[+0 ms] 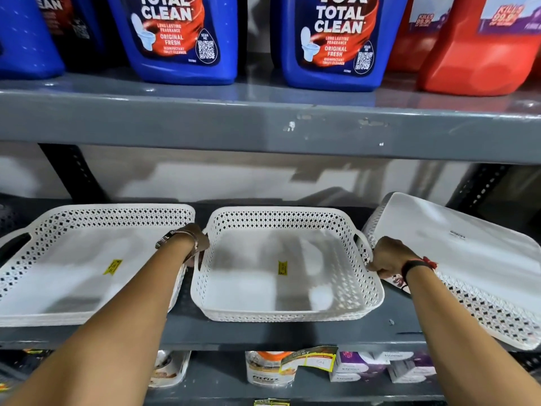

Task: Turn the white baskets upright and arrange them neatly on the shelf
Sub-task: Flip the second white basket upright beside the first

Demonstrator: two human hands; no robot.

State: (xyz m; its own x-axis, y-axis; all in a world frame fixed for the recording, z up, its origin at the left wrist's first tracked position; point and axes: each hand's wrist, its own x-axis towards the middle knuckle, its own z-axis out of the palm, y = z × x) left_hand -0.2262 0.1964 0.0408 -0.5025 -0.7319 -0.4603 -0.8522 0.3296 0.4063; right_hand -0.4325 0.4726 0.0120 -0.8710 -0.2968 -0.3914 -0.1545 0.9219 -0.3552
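Note:
Three white perforated baskets stand on the grey middle shelf [263,332]. The left basket [73,273] and the middle basket [281,268] sit upright, each with a yellow sticker inside. The right basket [468,259] lies upside down and tilted, its flat bottom facing up, overhanging the shelf's front edge. My left hand [196,244] grips the left handle of the middle basket. My right hand [389,257] is closed on that basket's right handle, close against the overturned basket.
The shelf above carries blue toilet-cleaner bottles [181,39] and red bottles [483,54]. Its thick grey front edge [263,127] hangs just over the baskets. Small packets and boxes [366,367] sit on the shelf below.

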